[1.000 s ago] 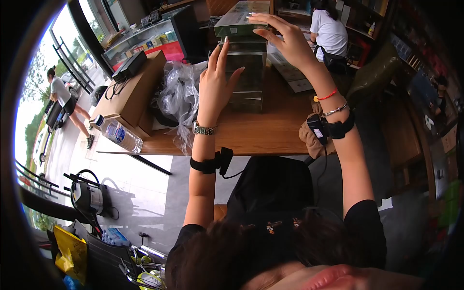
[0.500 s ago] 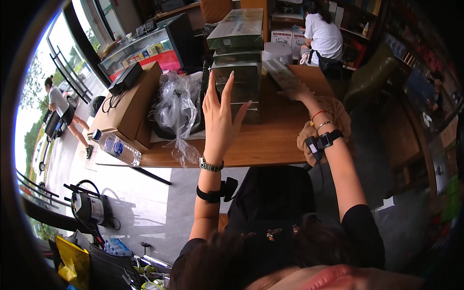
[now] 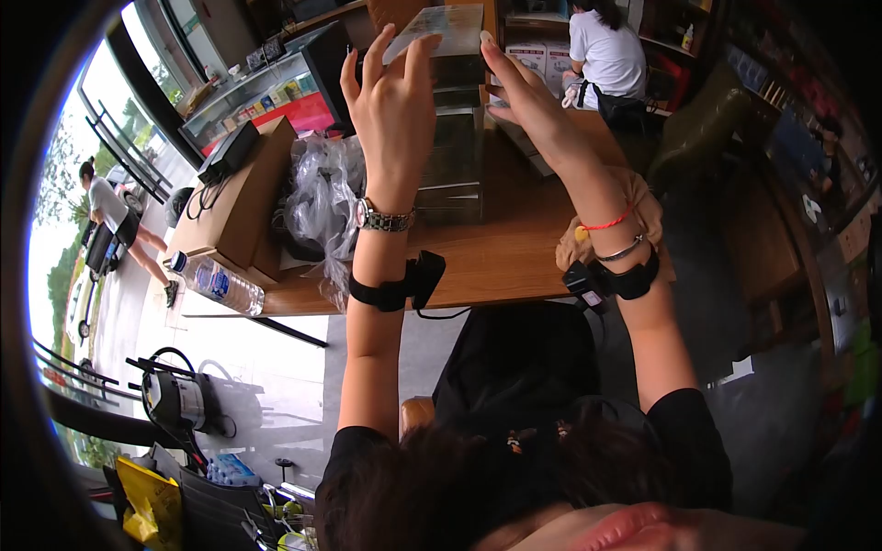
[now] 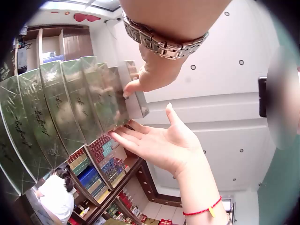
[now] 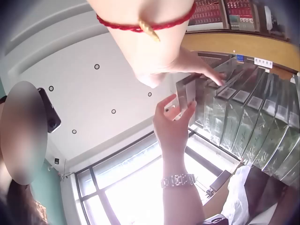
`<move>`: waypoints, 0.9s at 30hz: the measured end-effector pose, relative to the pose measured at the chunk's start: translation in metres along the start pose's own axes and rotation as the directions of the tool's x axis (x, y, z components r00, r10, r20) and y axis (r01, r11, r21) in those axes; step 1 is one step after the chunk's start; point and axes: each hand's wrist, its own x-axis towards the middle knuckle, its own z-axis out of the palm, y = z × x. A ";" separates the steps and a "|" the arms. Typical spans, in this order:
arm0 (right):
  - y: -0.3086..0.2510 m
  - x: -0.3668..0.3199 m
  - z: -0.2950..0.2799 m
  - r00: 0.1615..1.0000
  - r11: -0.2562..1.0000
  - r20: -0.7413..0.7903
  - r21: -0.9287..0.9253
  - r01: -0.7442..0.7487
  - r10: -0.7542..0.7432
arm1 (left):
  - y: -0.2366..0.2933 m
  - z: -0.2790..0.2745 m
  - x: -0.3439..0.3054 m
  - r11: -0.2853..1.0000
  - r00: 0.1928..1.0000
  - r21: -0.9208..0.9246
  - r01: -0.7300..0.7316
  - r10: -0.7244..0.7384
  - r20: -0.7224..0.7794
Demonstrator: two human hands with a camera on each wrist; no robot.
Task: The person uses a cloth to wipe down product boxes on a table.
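Note:
A tall stack of dark green, film-wrapped boxes (image 3: 452, 165) stands on the wooden table (image 3: 514, 257) in front of me. At its top my left hand (image 3: 393, 110) pinches the end of the uppermost box (image 4: 137, 91), thumb on one face and fingers over the other. My right hand (image 3: 533, 106) is raised on the stack's right side, palm turned toward it. In the left wrist view the right hand (image 4: 161, 143) shows nearly straight fingers, their tips right at the boxes' edges. Below the right hand, part of another flat box (image 3: 525, 147) lies on the table.
Left of the stack sit a crumpled clear plastic bag (image 3: 322, 197), a cardboard carton (image 3: 241, 197) with a black device (image 3: 228, 151) on it, and a water bottle (image 3: 220, 283). A brown cloth (image 3: 648, 207) lies near the right edge. A person in white (image 3: 606, 60) sits beyond the table.
Half a second ago my right hand was low at the flat box on the table's right; now it is up beside the stack. My left hand has moved up to the top box.

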 end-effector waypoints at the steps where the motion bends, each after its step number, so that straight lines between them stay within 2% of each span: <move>1: 0.003 0.006 0.002 0.999 0.998 -0.037 -0.069 -0.013 0.010 | 0.004 -0.003 -0.001 0.997 0.998 -0.055 0.052 -0.053 -0.028; 2: 0.006 0.011 0.006 0.999 0.998 -0.036 -0.068 -0.019 0.016 | 0.007 -0.006 0.000 0.991 0.995 -0.084 0.101 -0.101 -0.003; 3: 0.011 0.014 0.011 0.984 0.988 -0.124 -0.102 0.114 -0.127 | 0.006 -0.006 0.003 0.991 0.995 -0.084 0.102 -0.102 0.002; 4: 0.019 0.019 0.016 0.940 0.959 -0.208 -0.148 0.242 -0.269 | 0.004 -0.004 0.009 0.991 0.990 -0.104 0.084 -0.095 -0.100; 5: 0.028 0.027 0.022 0.869 0.910 -0.282 -0.206 0.360 -0.407 | 0.000 -0.001 0.015 0.990 0.975 -0.124 0.066 -0.090 -0.203; 6: 0.025 0.042 0.033 0.698 0.762 -0.311 -0.188 0.620 -0.645 | -0.003 -0.006 0.024 0.988 0.987 -0.151 0.043 -0.066 -0.146; 7: 0.027 0.039 0.023 0.701 0.766 -0.315 -0.190 0.614 -0.640 | 0.002 -0.010 0.026 0.987 0.988 -0.156 0.044 -0.065 -0.139; 8: -0.005 0.018 0.012 0.891 0.910 -0.197 -0.017 0.415 -0.410 | 0.019 -0.024 0.034 0.976 0.997 -0.219 -0.005 -0.011 -0.071; 9: -0.022 0.005 -0.001 0.987 0.980 -0.029 0.119 0.158 -0.156 | 0.033 -0.030 0.037 0.958 0.999 -0.282 -0.046 0.045 -0.009; 10: -0.003 0.019 -0.018 0.983 0.986 -0.074 -0.046 0.163 -0.166 | 0.040 -0.026 0.036 0.928 0.980 -0.325 -0.183 0.147 -0.133; 11: -0.001 0.011 -0.018 0.951 0.933 -0.103 0.191 0.306 -0.291 | 0.040 -0.009 0.030 0.876 0.982 -0.445 -0.186 0.151 -0.114; 13: -0.004 0.000 -0.064 0.933 0.848 0.208 0.507 0.156 -0.295 | 0.055 -0.008 0.021 0.705 0.981 -0.699 -0.121 0.191 0.023; 14: -0.002 -0.005 -0.062 0.980 0.778 -0.036 0.603 0.176 -0.193 | 0.056 -0.017 0.016 0.703 0.981 -0.702 -0.117 0.190 0.027; 15: -0.015 -0.014 -0.051 0.963 0.699 -0.264 0.679 0.226 -0.055 | 0.057 -0.038 0.016 0.842 0.958 -0.494 -0.218 0.282 0.059; 16: -0.008 -0.016 -0.069 0.945 0.697 -0.301 0.650 0.303 -0.130 | 0.052 -0.050 0.017 0.910 0.926 -0.255 -0.326 0.362 0.109; 17: 0.000 -0.018 -0.101 0.919 0.688 -0.338 0.619 0.379 -0.202 | 0.034 -0.045 0.009 0.931 0.961 -0.334 -0.150 0.216 0.170; 19: 0.005 -0.015 -0.180 0.949 0.872 -0.314 0.461 0.167 -0.015 | 0.014 -0.061 0.011 0.967 1.000 -0.256 -0.011 0.013 0.008; 20: 0.014 -0.014 -0.205 0.966 0.833 -0.257 0.527 0.171 -0.036 | -0.003 -0.054 0.009 0.913 0.997 -0.402 -0.067 0.044 -0.067; 21: 0.012 -0.019 -0.201 0.963 0.831 -0.266 0.529 0.173 -0.031 | -0.019 -0.047 0.008 0.836 0.988 -0.534 -0.127 0.059 -0.144; 23: 0.002 -0.028 -0.185 0.987 0.780 -0.158 0.620 0.082 0.022 | -0.024 -0.058 0.006 0.809 0.989 -0.569 -0.146 0.121 -0.082; 24: 0.014 -0.019 -0.189 0.990 0.734 -0.138 0.668 0.123 -0.041 | -0.018 -0.068 0.009 0.825 0.975 -0.548 -0.141 0.212 0.069; 25: 0.021 -0.011 -0.192 0.996 0.723 -0.093 0.687 0.077 -0.018 | -0.012 -0.074 0.012 0.839 0.930 -0.526 -0.141 0.295 0.220; 26: 0.029 -0.008 -0.196 0.997 0.733 -0.071 0.677 0.069 -0.029 | -0.001 -0.068 0.017 0.779 0.900 -0.536 -0.327 0.429 0.075; 27: 0.023 -0.005 -0.187 0.998 0.744 -0.044 0.665 0.063 -0.046 | -0.002 -0.070 0.016 0.775 0.898 -0.541 -0.326 0.433 0.080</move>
